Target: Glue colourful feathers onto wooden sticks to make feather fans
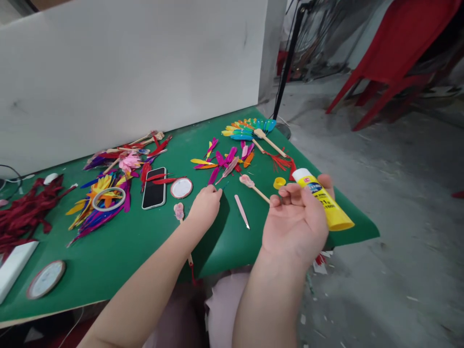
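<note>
My right hand (297, 217) is palm up over the table's near right corner, its fingers curled round a yellow glue stick (324, 200) with a white tip and no cap. The yellow cap (279, 182) lies on the green mat just beyond it. My left hand (206, 205) rests knuckles up on the mat, fingers bent, its fingertips touching near a purple feather (213, 175); whether it pinches anything is hidden. A pink tweezer (241, 211) lies between the hands. A small wooden stick with a pink end (252, 184) lies beyond it.
The green mat (126, 256) carries loose coloured feathers (226, 159), a feather fan (248, 129), a black phone (154, 187), a tape ring (108, 199), round discs (181, 187), red tassels (25, 212). A white board stands behind. Red chairs (395, 53) stand on the floor at the right.
</note>
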A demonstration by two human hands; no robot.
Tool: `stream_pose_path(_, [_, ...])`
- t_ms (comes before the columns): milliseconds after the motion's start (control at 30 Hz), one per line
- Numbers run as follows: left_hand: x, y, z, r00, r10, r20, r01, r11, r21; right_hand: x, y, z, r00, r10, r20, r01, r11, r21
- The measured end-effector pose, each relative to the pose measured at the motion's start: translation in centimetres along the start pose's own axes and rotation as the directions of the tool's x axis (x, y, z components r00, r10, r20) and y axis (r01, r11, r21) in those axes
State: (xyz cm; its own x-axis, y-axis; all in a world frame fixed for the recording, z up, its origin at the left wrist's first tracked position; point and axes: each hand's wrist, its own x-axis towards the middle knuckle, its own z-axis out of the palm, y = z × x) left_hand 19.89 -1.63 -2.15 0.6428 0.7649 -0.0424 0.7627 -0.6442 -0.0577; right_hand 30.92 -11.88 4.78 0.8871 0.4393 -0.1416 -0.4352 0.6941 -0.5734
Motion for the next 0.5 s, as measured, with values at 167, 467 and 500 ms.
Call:
stream_pose_path(167, [-0.3,-0.3,-0.1,0.999,0.05,0.014,-0.051,0.998,0.022,0.0,0.2,0.0,1.0,0.004,0.004,-0.004,1.0,-0.004])
stream_pose_path(467, [-1.9,-0.3,0.9,0.99,0.138,-0.023,-0.137,0.99,0.039,-0.3,0.5,0.1,1.0,0.008,0.021,-0.008,1.0,-0.007])
stream_pose_path(500, [-1.9,-0.3,1.0,0.989,0.143,-0.024,-0.142,0.989,0.039,-0.3,0.5,0.1,1.0,0.007,0.022,-0.007,1.0,-0.007])
